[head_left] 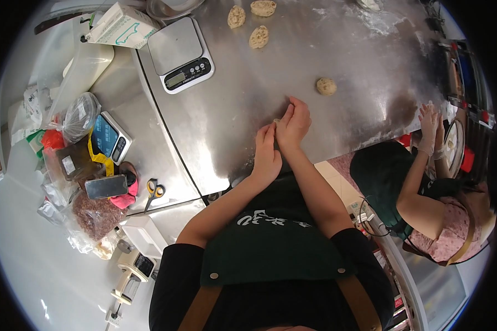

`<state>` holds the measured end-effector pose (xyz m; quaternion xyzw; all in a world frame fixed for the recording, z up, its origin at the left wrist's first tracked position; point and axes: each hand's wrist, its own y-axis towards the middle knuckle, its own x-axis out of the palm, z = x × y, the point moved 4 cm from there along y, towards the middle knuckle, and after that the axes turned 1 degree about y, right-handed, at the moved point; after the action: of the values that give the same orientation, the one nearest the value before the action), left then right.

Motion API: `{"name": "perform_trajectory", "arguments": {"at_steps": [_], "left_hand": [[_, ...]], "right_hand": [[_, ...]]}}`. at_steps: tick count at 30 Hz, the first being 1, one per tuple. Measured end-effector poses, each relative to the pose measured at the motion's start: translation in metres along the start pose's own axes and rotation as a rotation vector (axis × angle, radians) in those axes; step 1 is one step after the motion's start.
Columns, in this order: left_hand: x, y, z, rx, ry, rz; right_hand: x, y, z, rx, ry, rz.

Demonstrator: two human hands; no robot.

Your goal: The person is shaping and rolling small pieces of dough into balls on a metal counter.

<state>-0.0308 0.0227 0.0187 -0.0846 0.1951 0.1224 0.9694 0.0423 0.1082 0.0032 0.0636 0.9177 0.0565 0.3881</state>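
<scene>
Close together over the steel table (pixel 232 110), my left hand (pixel 265 148) and my right hand (pixel 294 124) are closed around a piece of dough (pixel 276 120). Only a small pale bit of it shows between the fingers; the rest is hidden. Beyond my right hand sits a round, speckled dough ball (pixel 326 86). Farther off, at the far side of the table, lie three oval dough pieces: one on the left (pixel 236 17), one on the right (pixel 263 7) and one nearer (pixel 259 37).
At the far left stands a white kitchen scale (pixel 188 55) beside a carton (pixel 121 25). Left of me are a second scale (pixel 111 138), a phone (pixel 106 187), scissors (pixel 154 191) and plastic bags. A co-worker in gloves (pixel 429 127) stands at right. Flour (pixel 378 22) dusts the table's far side.
</scene>
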Motion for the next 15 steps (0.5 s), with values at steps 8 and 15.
{"name": "perform_trajectory", "arguments": {"at_steps": [8,15], "left_hand": [[-0.002,0.010,-0.026,-0.120,-0.140,-0.165],[0.005,-0.015,-0.005,-0.039,-0.101,-0.075]], "right_hand": [[0.001,-0.004,0.017,-0.108,-0.029,-0.004],[-0.008,-0.011,-0.001,0.015,-0.003,0.000]]}}
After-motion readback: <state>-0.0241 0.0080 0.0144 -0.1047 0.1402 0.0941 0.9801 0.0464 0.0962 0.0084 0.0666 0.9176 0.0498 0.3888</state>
